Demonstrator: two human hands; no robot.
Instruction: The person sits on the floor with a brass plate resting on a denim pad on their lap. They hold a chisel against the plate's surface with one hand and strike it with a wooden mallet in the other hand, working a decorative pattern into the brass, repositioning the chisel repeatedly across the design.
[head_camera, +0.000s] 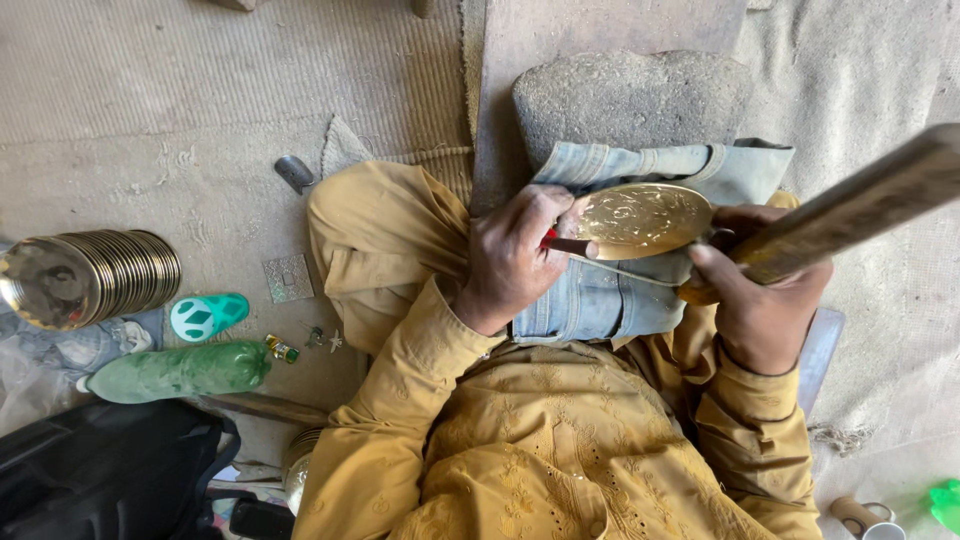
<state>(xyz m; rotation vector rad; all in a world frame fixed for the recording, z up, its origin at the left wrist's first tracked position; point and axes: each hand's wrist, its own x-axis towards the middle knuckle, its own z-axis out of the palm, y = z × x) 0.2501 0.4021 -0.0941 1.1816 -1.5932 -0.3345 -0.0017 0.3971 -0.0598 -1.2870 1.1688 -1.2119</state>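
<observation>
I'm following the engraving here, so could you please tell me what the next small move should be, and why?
Probably a light tap of the wooden mallet in the right hand onto the chisel, since the left hand already holds its tip against the brass plate and the mallet is raised.

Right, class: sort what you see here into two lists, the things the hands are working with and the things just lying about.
In use:
left hand holding a red-handled tool
brass plate
right hand gripping a wooden stick
folded denim under the plate

Lying about:
stack of metal plates
green bottle
teal slipper
black bag
</observation>
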